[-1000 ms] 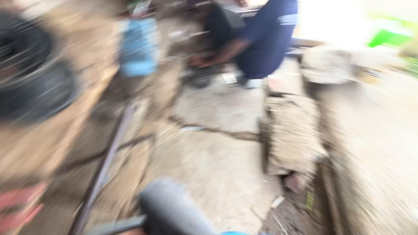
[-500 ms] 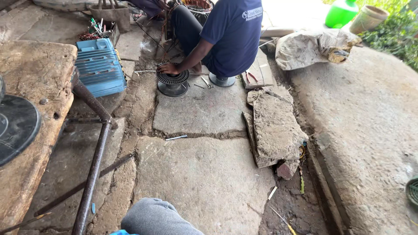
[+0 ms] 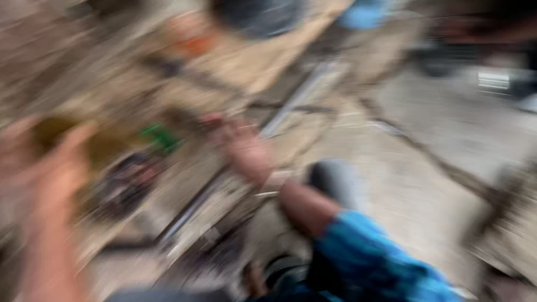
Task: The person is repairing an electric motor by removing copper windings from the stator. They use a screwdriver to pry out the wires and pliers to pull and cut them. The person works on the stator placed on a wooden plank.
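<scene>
The view is heavily smeared by motion. My left hand [image 3: 53, 179] is raised at the left edge, its fingers apparently apart with nothing visible in them. My right hand [image 3: 241, 150] reaches out from a blue sleeve [image 3: 363, 260] towards the middle-left, above a long metal bar [image 3: 293, 98] lying on the stone ground. The blur hides whether its fingers grip anything. A small green object [image 3: 162, 138] and a dark round object [image 3: 126, 182] lie between the two hands. My grey-clad knee [image 3: 335, 179] sits just right of the right forearm.
A dark round disc [image 3: 257, 17] rests on a stone slab at the top. A blue box-like machine [image 3: 363, 14] is to the disc's right. Another person's blurred shape [image 3: 492, 33] is at the top right. Cracked stone paving [image 3: 425, 184] fills the right side.
The camera has swung sharply left and down. Both my hands have come into view, and the crouching person has slid to the top right corner.
</scene>
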Motion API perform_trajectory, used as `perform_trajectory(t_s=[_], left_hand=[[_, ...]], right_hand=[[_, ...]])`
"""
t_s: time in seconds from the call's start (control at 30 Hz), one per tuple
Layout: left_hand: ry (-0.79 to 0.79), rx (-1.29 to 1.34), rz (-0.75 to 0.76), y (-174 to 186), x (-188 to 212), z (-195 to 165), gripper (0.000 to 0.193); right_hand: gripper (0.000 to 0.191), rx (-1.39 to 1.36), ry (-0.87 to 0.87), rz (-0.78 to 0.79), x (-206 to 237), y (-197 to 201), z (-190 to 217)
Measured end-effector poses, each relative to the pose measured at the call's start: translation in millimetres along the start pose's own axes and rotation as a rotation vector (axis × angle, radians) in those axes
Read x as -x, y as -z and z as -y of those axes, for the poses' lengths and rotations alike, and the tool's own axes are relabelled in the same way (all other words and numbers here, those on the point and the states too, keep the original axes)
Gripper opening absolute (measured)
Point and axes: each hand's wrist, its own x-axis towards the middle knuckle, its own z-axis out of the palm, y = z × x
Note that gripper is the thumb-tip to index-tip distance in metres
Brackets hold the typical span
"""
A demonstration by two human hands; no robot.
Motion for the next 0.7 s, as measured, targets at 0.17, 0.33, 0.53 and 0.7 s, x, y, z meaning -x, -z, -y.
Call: perform_trajectory(t_s=[0.17, 0.33, 0.53, 0.7], left_hand=[[0.079, 0.006, -0.040, 5.7, -5.3, 5.9, 0.072], [0.039, -0.110, -0.062, -1.4, -7.0, 7.6, 0.066], [-0.025, -0.074, -0.093, -7.4, -16.1, 23.1, 0.064], [-0.036, -0.067, -0.120, -8.6, -11.2, 11.1, 0.063]], right_hand=[[0.039, -0.521, -0.640, 0.236, 57.5, -18.7, -0.1], [0.036, -0.855, -0.550, 0.504, 92.1, -4.7, 40.6], [0.034, -0.822, -0.387, 0.740, 78.2, -29.6, 71.8], [0.033, -0.408, -0.205, 0.499, 73.4, -37.1, 88.2]])
